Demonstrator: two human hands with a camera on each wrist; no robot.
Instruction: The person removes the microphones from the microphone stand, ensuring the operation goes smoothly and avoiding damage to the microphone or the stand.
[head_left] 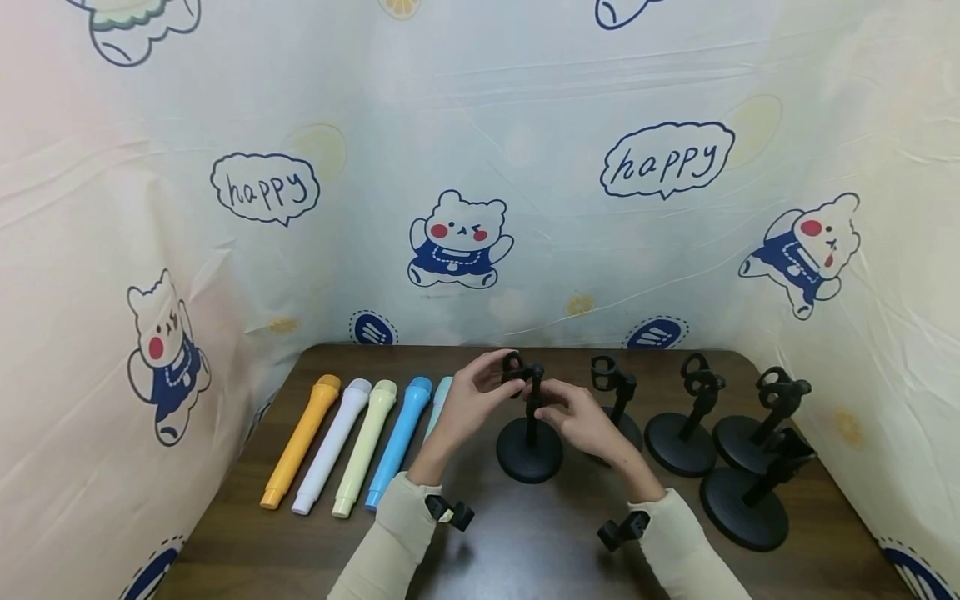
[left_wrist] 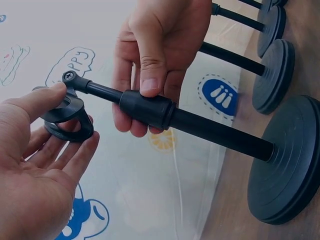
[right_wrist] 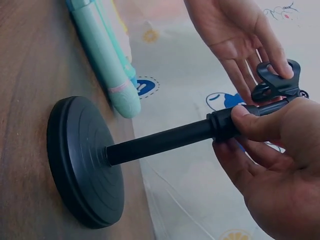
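A black desktop microphone stand (head_left: pixel 529 450) stands upright on its round base, between both hands. My left hand (head_left: pixel 474 396) pinches the clip (left_wrist: pixel 62 112) at its top, thumb on one side and fingers on the other. Lower down, my right hand (head_left: pixel 581 421) holds the collar (right_wrist: pixel 225 125) on the pole between thumb and fingers. The round base (left_wrist: pixel 287 160) rests on the table. In the right wrist view, a mint-green microphone-shaped stick (right_wrist: pixel 107 65) lies beyond the base; the left forearm partly covers it in the head view.
Several more black stands (head_left: pixel 681 446) are grouped at the right of the brown table (head_left: pixel 495 550), one partly behind my right hand. Orange (head_left: pixel 300 442), white (head_left: pixel 330 446), pale yellow (head_left: pixel 365 450) and blue (head_left: pixel 399 442) sticks lie side by side at left. A printed cloth (head_left: pixel 540 250) hangs behind.
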